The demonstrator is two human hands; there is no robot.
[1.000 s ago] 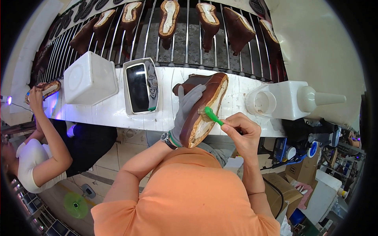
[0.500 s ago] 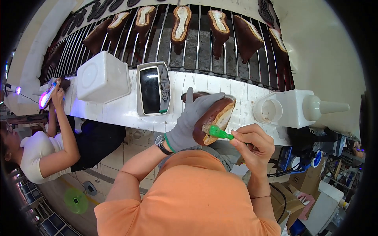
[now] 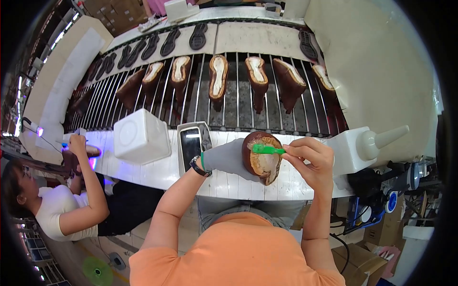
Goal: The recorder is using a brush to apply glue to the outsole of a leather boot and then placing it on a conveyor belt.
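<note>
Boot (image 3: 261, 163), right of the frame's centre, is gripped by the gloved left hand (image 3: 231, 158) while the right hand (image 3: 312, 159) pinches a green brush (image 3: 267, 149) at the boot's underside (image 3: 267, 168), where light, even strokes would seem best.

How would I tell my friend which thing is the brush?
Find the long white table, then the grey-gloved left hand holding a brown shoe over it. Right across the shoe is the small brush, pinched by the bare right hand. Unlike the brown shoe behind it, it is bright green.
</note>
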